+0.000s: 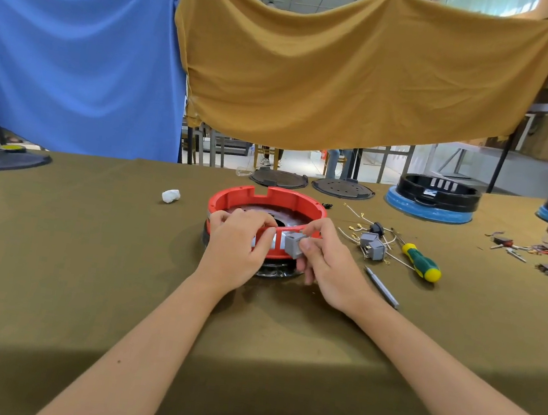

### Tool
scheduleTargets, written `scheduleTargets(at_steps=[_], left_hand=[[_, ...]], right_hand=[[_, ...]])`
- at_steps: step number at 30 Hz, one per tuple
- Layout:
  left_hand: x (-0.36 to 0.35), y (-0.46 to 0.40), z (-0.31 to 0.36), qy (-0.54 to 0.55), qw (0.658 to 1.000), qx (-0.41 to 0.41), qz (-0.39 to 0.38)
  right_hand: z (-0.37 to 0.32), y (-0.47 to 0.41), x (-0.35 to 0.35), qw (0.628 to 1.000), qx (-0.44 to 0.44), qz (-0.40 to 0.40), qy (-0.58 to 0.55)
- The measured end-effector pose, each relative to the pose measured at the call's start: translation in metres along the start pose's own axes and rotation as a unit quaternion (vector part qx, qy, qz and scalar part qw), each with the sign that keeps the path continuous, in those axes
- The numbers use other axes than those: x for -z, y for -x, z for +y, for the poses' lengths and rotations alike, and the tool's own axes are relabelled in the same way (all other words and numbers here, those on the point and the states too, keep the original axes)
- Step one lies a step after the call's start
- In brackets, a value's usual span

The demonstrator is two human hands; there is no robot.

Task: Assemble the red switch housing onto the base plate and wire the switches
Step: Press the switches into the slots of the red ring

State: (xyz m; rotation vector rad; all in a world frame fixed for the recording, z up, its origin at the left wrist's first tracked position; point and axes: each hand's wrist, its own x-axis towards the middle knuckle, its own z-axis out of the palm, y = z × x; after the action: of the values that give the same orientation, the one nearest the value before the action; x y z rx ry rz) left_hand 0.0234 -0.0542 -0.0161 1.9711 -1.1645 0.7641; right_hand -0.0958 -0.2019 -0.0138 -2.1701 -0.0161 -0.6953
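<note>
- Red switch housing (pixel 266 199) sits on the table (pixel 87 253).
- Left hand (pixel 238 244) grips its near rim.
- Right hand (pixel 325 258) pinches a grey switch (pixel 293 244) against that rim.

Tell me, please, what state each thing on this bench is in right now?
red switch housing: seated on the base.
grey switch: pinched at the housing's front wall.
left hand: gripping the housing rim.
right hand: pinching the switch.
screwdriver: lying unused.
spare switches: loose beside wires.
</note>
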Motion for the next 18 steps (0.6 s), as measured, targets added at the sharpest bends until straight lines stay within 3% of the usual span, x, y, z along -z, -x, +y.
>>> scheduleTargets(at_steps=[18], left_hand=[[0.0037,0.0031,0.0086,0.034,0.999,-0.030,-0.007]], right_hand=[[0.0013,-0.0005,-0.0035,0.987,0.027,0.016,0.155]])
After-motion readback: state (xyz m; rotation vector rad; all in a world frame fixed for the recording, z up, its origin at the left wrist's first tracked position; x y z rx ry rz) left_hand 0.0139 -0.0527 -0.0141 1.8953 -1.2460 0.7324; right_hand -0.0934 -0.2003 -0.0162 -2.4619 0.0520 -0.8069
